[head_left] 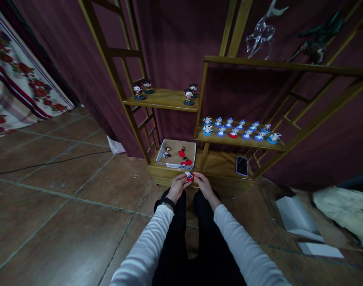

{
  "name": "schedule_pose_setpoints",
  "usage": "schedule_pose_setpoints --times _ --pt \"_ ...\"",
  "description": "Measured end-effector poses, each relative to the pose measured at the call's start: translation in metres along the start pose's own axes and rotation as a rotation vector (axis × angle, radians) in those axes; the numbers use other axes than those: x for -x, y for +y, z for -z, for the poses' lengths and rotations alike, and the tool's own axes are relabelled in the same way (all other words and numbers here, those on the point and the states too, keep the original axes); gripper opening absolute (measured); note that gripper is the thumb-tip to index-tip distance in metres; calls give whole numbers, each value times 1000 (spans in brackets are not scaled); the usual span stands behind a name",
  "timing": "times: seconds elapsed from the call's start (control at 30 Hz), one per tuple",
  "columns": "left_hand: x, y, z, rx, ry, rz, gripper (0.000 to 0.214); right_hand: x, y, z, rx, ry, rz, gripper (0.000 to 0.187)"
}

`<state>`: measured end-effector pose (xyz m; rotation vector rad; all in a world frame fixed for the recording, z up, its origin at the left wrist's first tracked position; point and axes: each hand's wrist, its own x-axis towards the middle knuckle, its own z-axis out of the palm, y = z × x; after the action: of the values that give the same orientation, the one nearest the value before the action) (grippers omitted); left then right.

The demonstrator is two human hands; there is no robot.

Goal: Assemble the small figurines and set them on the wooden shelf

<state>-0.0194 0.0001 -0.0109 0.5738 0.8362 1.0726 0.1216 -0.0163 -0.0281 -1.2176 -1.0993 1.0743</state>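
Between my two hands is a small figurine (189,175) on a red round base, held just in front of the shelf's lower edge. My left hand (177,187) grips it from the left side, fingers closed. From the right, my right hand (202,183) pinches the edge of the red base. Just beyond my hands an open cardboard box (160,159) sits on the bottom shelf, with several small figurines (167,155) and red bases (181,153) lying in it.
Several blue and purple figurines (221,131) stand in two rows on the middle right shelf (243,142). Dark-haired figurines (189,96) stand on the left shelf (166,98). A phone (242,165) lies at lower right. A glass deer (263,33) stands up top. White packaging (298,218) lies on the floor.
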Motion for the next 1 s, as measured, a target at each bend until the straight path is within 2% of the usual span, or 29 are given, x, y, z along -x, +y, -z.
schedule_pose_setpoints --times 0.1,0.27,0.67,0.8,0.9,1.0 --pt "-1 -2 0 -14 -44 8 30 2 -2 -1 -98 -82 -50 37" --pt "-4 -6 0 -39 -60 -17 41 3 -4 -4 -151 -65 -49 33" --pt "-8 -10 0 -89 -86 -43 47 2 -15 -3 -175 -79 -97 27" --pt "-7 -12 3 -69 -92 -120 58 5 -22 -1 -213 -98 -112 28" --pt "-5 -14 5 -103 -130 -185 56 6 -24 -2 -251 -46 -98 34" --pt "-1 -13 4 -147 -147 -228 50 7 -23 -2 -260 -61 -107 37"
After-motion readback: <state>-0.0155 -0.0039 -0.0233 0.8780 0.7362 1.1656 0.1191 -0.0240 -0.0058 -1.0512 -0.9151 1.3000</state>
